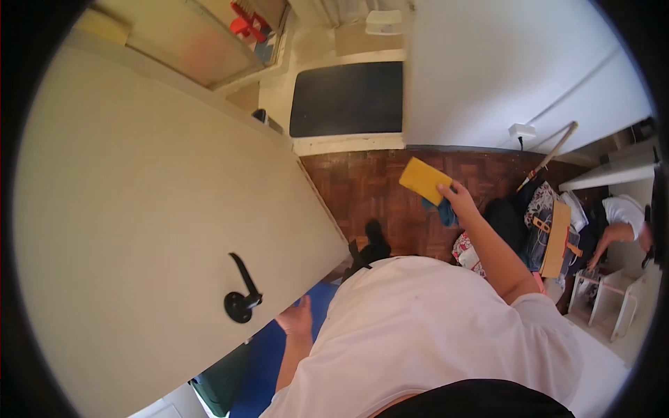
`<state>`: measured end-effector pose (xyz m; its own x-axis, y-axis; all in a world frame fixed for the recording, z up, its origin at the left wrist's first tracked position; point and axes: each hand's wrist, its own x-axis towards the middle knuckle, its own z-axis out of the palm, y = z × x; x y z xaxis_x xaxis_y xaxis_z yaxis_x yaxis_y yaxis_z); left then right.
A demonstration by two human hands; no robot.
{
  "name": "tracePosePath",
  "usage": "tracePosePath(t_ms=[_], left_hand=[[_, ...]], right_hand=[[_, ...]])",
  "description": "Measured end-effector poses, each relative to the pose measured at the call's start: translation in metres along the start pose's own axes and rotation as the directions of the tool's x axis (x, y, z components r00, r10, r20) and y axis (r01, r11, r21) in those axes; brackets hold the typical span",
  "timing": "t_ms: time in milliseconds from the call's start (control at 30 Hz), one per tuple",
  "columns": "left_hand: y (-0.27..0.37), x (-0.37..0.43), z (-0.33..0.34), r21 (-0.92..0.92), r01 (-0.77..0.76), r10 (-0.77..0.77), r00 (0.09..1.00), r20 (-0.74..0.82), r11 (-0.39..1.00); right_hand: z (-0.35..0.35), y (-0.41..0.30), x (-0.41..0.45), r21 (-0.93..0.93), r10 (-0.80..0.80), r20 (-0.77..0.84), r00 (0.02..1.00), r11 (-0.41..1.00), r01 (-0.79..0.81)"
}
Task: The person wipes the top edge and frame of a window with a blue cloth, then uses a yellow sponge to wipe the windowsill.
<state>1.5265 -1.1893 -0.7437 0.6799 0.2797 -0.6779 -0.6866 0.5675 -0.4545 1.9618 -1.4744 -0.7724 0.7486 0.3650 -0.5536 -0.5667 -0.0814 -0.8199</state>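
Note:
My right hand (456,199) holds a flat yellow sponge or folded cloth (424,179) between thumb and fingers. A bunched blue cloth (447,213) hangs below it from the same hand. My left hand (297,316) is at the free edge of a cream door (151,198), thumb up. Its fingers are partly hidden by the door, so whether they grip the edge cannot be told. On the near face of the door sits a black lever handle (243,295), to the left of that hand.
A dark mat (347,99) lies past the doorway's raised sill (350,143). Parquet floor (355,183) runs before me. Bags and a cardboard piece (556,240) crowd the right, beside a wooden stick (554,149). A person in white (622,217) bends near a small white rack (609,303).

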Motion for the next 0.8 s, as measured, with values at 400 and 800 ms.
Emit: tracePosePath(t_ms=[400,800], left_hand=[[0.103,-0.025,0.022,0.565,-0.695,0.870,0.485,-0.089,0.445],[0.023,0.291,0.189,0.613,0.344,0.607,0.740,0.289,-0.711]], right_hand=[[0.144,-0.075,0.196,-0.155,0.086,0.069,0.994,0.985,-0.074],[0.221,-0.177,0.426,-0.121,0.012,-0.007,1.000,0.993,-0.013]])
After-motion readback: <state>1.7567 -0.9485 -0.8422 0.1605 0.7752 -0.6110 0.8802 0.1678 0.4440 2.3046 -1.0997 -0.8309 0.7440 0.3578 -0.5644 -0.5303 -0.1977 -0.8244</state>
